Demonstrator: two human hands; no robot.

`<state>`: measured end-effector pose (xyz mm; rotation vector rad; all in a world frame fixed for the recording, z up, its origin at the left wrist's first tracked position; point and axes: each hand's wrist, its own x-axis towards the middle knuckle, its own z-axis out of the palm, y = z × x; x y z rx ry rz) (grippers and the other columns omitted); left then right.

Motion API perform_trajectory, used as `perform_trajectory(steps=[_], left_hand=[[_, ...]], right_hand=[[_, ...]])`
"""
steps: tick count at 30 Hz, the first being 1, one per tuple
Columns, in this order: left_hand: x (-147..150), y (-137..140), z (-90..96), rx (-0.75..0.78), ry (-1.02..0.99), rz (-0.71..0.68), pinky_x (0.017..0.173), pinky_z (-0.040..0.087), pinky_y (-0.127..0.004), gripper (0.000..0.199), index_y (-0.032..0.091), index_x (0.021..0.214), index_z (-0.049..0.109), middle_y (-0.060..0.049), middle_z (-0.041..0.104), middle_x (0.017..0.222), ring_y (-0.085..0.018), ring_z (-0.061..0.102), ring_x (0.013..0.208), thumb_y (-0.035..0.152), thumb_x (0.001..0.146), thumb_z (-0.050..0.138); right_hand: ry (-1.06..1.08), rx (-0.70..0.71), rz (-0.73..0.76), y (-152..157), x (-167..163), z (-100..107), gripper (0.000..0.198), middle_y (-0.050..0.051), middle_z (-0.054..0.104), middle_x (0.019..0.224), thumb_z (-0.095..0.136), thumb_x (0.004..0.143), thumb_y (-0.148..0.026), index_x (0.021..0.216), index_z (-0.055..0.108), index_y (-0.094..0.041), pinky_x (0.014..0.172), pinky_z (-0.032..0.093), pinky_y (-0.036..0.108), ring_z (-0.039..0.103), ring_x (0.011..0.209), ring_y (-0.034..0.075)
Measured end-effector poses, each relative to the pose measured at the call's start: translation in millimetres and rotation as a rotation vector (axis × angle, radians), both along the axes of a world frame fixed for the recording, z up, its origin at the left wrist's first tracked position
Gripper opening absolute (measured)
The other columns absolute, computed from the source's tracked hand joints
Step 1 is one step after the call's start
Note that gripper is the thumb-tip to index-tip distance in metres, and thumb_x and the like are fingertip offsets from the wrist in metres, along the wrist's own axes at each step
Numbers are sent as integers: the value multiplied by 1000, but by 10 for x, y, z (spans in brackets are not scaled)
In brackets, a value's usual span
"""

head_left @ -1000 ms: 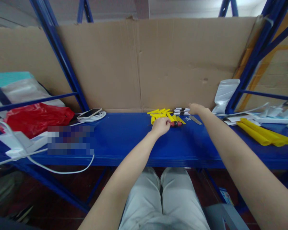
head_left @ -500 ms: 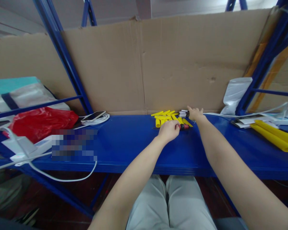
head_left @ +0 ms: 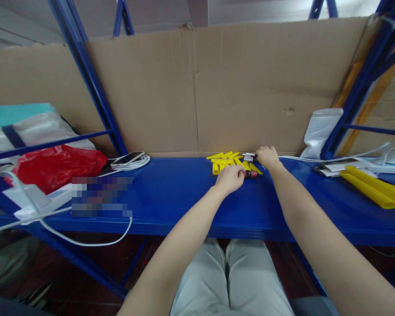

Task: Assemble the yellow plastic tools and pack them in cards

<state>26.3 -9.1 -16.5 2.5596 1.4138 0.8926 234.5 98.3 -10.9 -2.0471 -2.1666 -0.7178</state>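
Observation:
My left hand is closed round a red-and-black-handled screwdriver, whose handle shows to the right of the fingers and whose thin shaft shows to the left. Just behind it lie several short yellow tubes, loosely piled. At the back of the shelf, my right hand is curled over the right end of a small cluster of black-and-white sticks. The fingertips there are partly hidden.
The blue shelf backs onto a cardboard panel. To the left are a red bag, a phone on a coiled white cable and a power strip. Larger yellow tubes lie right, near a white pouch.
My right hand's fingers, stretched out before, have curled in at the black-and-white sticks. My left hand keeps its hold on the screwdriver, nearly still.

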Motion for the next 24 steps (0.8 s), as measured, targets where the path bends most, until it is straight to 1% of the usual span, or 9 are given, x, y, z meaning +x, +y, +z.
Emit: perform_trajectory(steps=[4, 10, 14, 17, 19, 20, 22, 24], left_hand=[[-3, 5, -3, 4, -3, 1, 93, 53, -35, 31, 22, 99, 78, -5, 78, 105, -23, 70, 102, 13, 89, 50], [-6, 16, -16, 15, -17, -4, 93, 53, -36, 30, 21, 98, 78, -5, 78, 103, -24, 70, 101, 13, 88, 51], [3, 49, -44, 7, -59, -12, 95, 53, -36, 27, 21, 98, 76, -6, 77, 101, -24, 70, 101, 13, 88, 52], [16, 97, -79, 24, -203, -34, 97, 52, -37, 34, 18, 114, 71, -9, 75, 108, -24, 69, 102, 9, 86, 53], [25, 141, -106, 61, -344, -40, 99, 51, -38, 45, 17, 127, 63, -11, 71, 119, -23, 68, 107, 7, 84, 55], [29, 166, -118, 82, -409, -36, 101, 51, -38, 49, 17, 130, 60, -12, 68, 126, -23, 67, 110, 7, 83, 56], [35, 217, -140, 99, -513, -21, 103, 49, -39, 50, 17, 131, 58, -14, 63, 132, -24, 65, 115, 7, 82, 57], [38, 267, -154, 82, -587, -2, 105, 48, -40, 49, 16, 128, 59, -15, 62, 132, -25, 65, 115, 7, 80, 59]], right_hand=[[-48, 28, 13, -40, 1, 1, 33, 20, 67, 122, 46, 95, -16, 118, 68, -9, 97, 38, 40, 58, 118, 29], [-77, 60, 24, -34, 57, 11, 34, 19, 68, 120, 42, 93, -9, 119, 64, -9, 92, 36, 38, 59, 114, 28], [-87, 110, 59, -5, 106, 32, 32, 19, 68, 114, 40, 93, -9, 115, 64, -9, 87, 35, 36, 59, 108, 27], [-100, 185, 133, 1, 90, 96, 33, 18, 69, 108, 37, 94, -9, 113, 63, -9, 83, 34, 35, 58, 103, 26], [-110, 236, 180, -10, 39, 171, 34, 18, 69, 104, 35, 94, -9, 113, 63, -9, 81, 33, 35, 58, 100, 26], [-116, 251, 203, -22, 2, 214, 34, 18, 69, 104, 34, 95, -9, 113, 63, -9, 80, 32, 35, 58, 99, 27], [-133, 259, 248, -62, -91, 296, 33, 19, 68, 102, 35, 96, -10, 112, 64, -8, 79, 31, 35, 57, 97, 27], [-169, 257, 317, -127, -203, 354, 33, 18, 68, 101, 36, 96, -10, 111, 65, -9, 77, 30, 35, 57, 95, 27]])
